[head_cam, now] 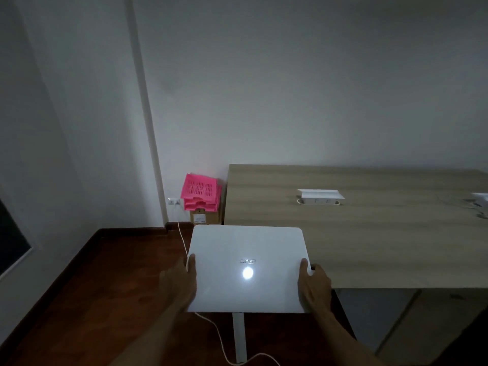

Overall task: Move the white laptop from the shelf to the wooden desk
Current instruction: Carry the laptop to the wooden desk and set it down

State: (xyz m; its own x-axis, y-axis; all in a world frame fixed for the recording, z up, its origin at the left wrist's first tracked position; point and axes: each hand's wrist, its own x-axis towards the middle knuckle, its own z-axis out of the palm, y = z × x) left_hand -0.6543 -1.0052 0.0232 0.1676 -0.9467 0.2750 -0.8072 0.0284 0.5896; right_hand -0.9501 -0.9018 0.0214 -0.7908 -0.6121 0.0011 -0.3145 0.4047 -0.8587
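The white laptop (248,262) is closed, lid up, with a bright light glare on its lid. I hold it flat in front of me, over the near left corner of the wooden desk (369,233). My left hand (182,281) grips its left edge, thumb on top. My right hand (314,283) grips its right edge the same way. Part of the laptop overhangs the floor to the left of the desk. Whether it touches the desk top I cannot tell. The shelf is out of view.
A white socket box (320,197) sits in the desk's middle; another white item (479,203) lies at its right edge. Pink stacked trays (202,195) rest on a cardboard box (204,217) by the wall. A white cable (211,328) runs across the dark wooden floor.
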